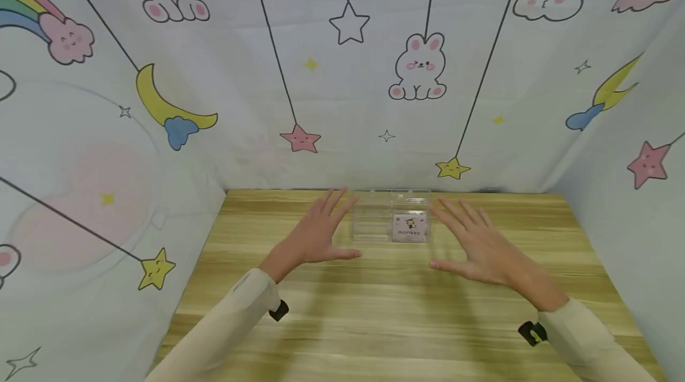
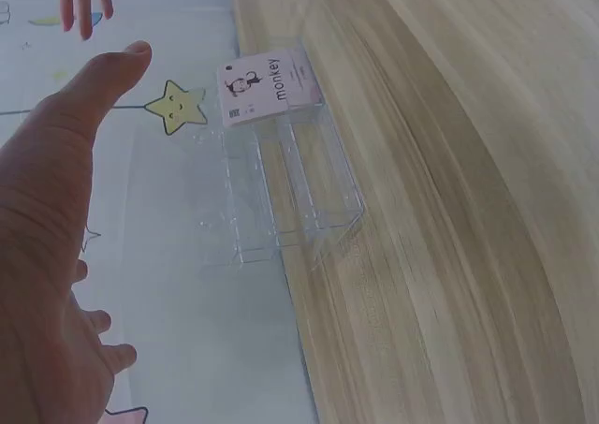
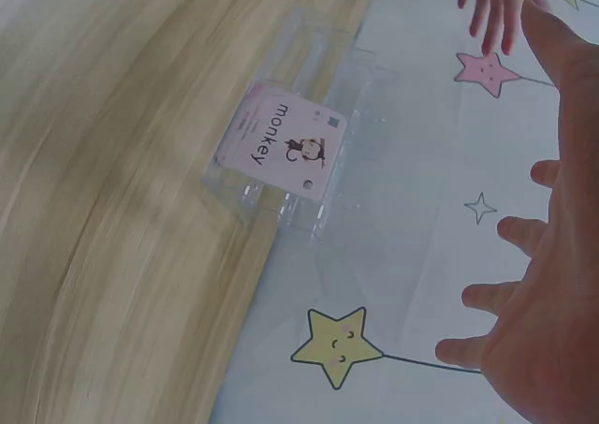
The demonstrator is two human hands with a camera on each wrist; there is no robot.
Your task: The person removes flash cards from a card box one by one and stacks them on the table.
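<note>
A clear plastic rack with compartments stands at the back of the wooden table, against the curtain. In its right front compartment a card stands upright, printed "monkey" with a small monkey drawing. To the left of the rack, my left hand hovers with straight, spread fingers, their tips close to its left side. My right hand mirrors it on the right side, fingers extended and thumb apart. Both hands hold nothing. The left wrist view shows the rack's front left compartment without a card.
The wood-grain table reaches back to a white curtain printed with stars, rabbits, moons and rainbows. More of this fabric hangs along the left and right sides. A dark wrist device sits at the left cuff, another at the right.
</note>
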